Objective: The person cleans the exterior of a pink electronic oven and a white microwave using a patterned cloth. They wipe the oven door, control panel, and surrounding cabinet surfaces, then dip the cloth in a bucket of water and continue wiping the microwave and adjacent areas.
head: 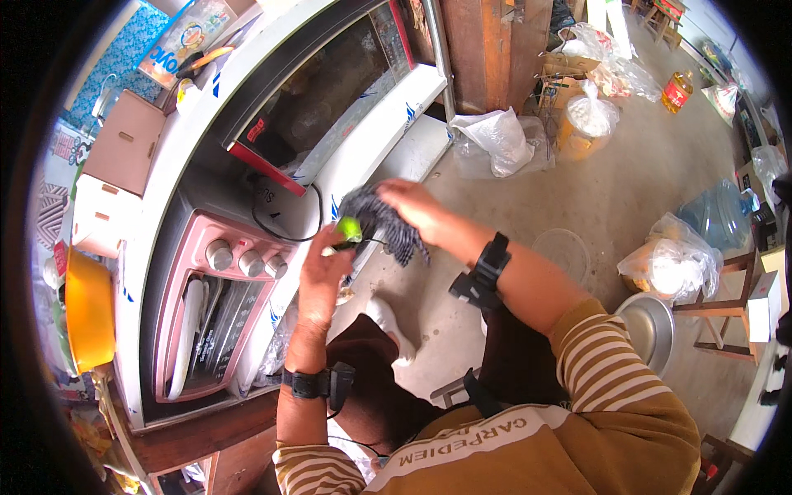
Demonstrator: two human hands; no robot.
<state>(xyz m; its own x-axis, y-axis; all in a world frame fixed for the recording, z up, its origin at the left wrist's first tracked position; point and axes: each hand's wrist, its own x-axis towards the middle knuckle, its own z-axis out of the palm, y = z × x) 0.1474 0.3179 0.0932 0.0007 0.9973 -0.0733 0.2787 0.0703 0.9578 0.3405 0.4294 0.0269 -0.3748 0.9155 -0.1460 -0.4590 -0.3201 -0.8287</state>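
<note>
My left hand holds a small bright green object, which is too blurred to name more exactly. Bunched in my right hand is a dark checked cloth, with its loose end hanging towards the floor. The cloth is right beside the green object; whether they touch is hard to tell. Left of my hands stands a pink toaster oven with three silver knobs, its glass door closed. Beyond it a black microwave oven with red trim rests on the white shelf. A black cable loops between the two appliances.
A yellow basin and pink storage boxes line the upper shelf at left. On the floor are a white plastic bag, an oil bottle and a metal basin. A wooden stool and a blue water jug stand at right.
</note>
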